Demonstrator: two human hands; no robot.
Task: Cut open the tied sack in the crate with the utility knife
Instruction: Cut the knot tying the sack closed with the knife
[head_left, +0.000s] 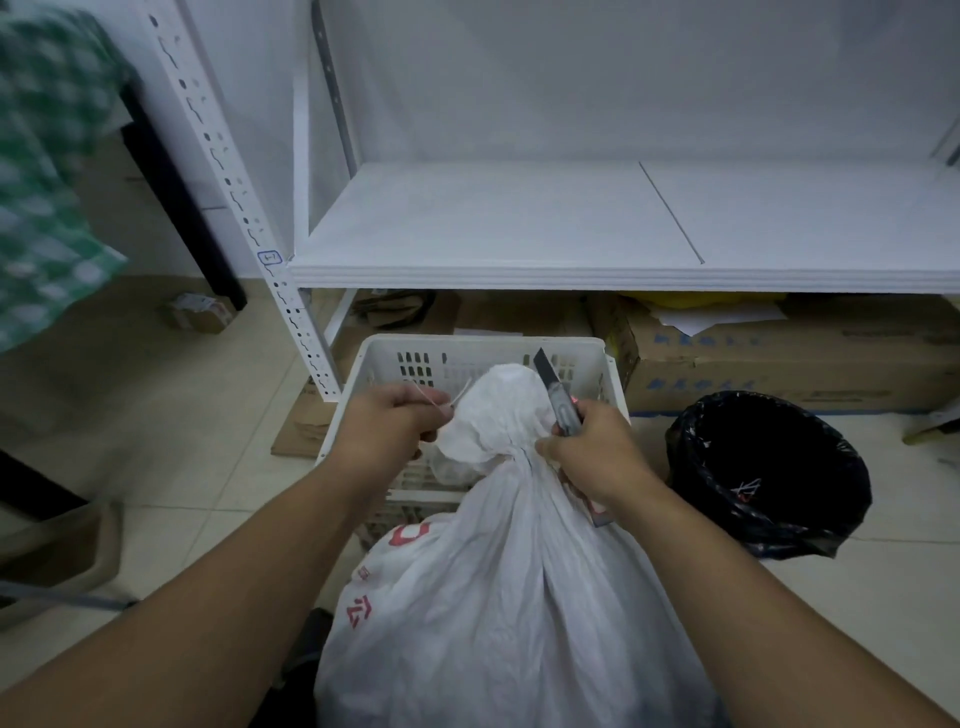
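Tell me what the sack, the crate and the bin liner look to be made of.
Sack: probably woven plastic, matte white, creasing in stiff folds, with red print. Crate: moulded white plastic, smooth, with slotted vents. Bin liner: thin black plastic film, glossy and wrinkled.

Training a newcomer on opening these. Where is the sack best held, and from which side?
Probably the bunched top above the tied neck, from the left: the sack gathers into a handful there, and the right hand holds the utility knife blade-up on its right.
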